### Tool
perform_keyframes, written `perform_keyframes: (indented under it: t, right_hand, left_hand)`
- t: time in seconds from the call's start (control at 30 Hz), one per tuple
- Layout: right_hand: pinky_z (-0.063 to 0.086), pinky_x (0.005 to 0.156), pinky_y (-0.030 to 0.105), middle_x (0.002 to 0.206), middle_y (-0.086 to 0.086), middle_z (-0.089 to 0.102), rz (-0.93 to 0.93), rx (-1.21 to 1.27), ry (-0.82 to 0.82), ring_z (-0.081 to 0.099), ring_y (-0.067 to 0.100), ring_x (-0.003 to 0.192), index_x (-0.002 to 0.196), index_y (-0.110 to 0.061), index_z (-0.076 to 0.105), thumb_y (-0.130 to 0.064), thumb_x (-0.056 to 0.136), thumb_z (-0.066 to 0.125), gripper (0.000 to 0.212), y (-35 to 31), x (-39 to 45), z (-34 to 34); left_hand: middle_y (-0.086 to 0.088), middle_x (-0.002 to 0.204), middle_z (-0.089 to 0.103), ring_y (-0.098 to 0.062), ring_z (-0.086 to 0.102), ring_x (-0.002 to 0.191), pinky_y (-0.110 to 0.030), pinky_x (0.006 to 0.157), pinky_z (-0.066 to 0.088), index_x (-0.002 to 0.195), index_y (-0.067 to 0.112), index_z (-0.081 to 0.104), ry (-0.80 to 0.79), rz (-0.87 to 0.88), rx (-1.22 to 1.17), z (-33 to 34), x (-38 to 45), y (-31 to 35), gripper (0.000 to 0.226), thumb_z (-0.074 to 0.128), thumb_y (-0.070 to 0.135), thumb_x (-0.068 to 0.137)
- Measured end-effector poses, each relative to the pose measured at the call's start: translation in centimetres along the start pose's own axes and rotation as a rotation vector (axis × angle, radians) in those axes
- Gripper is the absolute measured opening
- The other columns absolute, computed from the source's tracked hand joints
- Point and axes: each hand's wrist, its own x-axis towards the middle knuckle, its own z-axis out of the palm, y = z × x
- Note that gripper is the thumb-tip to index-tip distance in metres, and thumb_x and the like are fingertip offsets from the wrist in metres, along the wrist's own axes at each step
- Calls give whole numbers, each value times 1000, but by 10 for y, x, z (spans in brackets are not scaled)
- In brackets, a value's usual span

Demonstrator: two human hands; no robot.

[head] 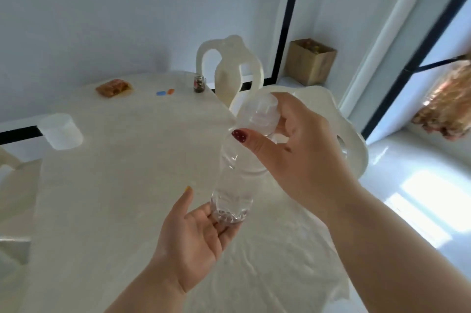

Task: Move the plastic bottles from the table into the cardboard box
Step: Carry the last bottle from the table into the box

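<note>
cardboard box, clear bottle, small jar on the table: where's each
cardboard box [309,65]: head view, on its camera-facing side.
clear plastic bottle [233,185]: head view, on its lower body.
small glass jar [199,84]: head view, on its side wall.

A white chair [225,81] stands between the table [127,160] and the cardboard box [309,63].

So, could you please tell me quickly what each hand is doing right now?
Left hand: open, fingers resting under the base of the plastic bottle.
Right hand: gripping the upper end of that bottle.
</note>
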Motion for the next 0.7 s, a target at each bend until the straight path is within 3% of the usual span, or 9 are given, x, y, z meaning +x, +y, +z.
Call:
perform_keyframes:
  t: [0.07, 0.17, 0.3, 0.4, 0.57, 0.7]
  right_hand:
    - [58, 74, 38, 95, -9, 73, 51, -30, 60, 71, 9, 89, 108, -33, 60, -64, 78, 65, 44, 13, -14, -35]
    - [58, 76, 48, 93, 0, 75, 101, -91, 150, 72, 20, 89, 110, -30, 61, -67, 76, 63, 50, 31, -37, -93]
    - [60, 77, 27, 94, -22, 73, 145, -137, 287, 70, -2, 91, 108, -39, 62, -64, 74, 65, 42, 57, -74, -175]
    - [55, 79, 16, 96, -28, 72, 161, -153, 354, 69, -7, 92, 110, -40, 64, -63, 72, 66, 44, 86, -103, -241]
    - [51, 80, 9, 100, -25, 74, 156, -179, 386, 69, -7, 94, 118, -34, 67, -71, 68, 65, 62, 141, -148, -353]
    - [46, 77, 2, 99, -36, 69, 167, -211, 365, 66, -14, 93, 107, -47, 62, -67, 68, 63, 44, 176, -169, -433]
  left_hand:
    - [-30, 134, 63, -41, 65, 121, -47, 110, 41, 131, -8, 59, -40, -77, 52, 24, 13, -24, 79, 56, 52, 81]
    - [-29, 135, 63, -41, 65, 121, -46, 109, 41, 133, -7, 58, -106, -167, 126, 65, 30, -64, 78, 54, 53, 82]
    - [-29, 134, 64, -41, 65, 122, -46, 113, 40, 134, -6, 57, -201, -282, 214, 123, 47, -131, 76, 52, 52, 85]
    - [-29, 132, 65, -42, 61, 127, -48, 117, 35, 132, -5, 58, -242, -346, 263, 168, 60, -193, 74, 53, 51, 84]
    - [-30, 130, 66, -43, 58, 130, -50, 118, 35, 129, -8, 60, -229, -399, 292, 242, 81, -311, 72, 57, 47, 82]
    - [-31, 128, 67, -43, 60, 127, -50, 117, 37, 127, -10, 60, -245, -458, 275, 295, 94, -392, 73, 60, 44, 79]
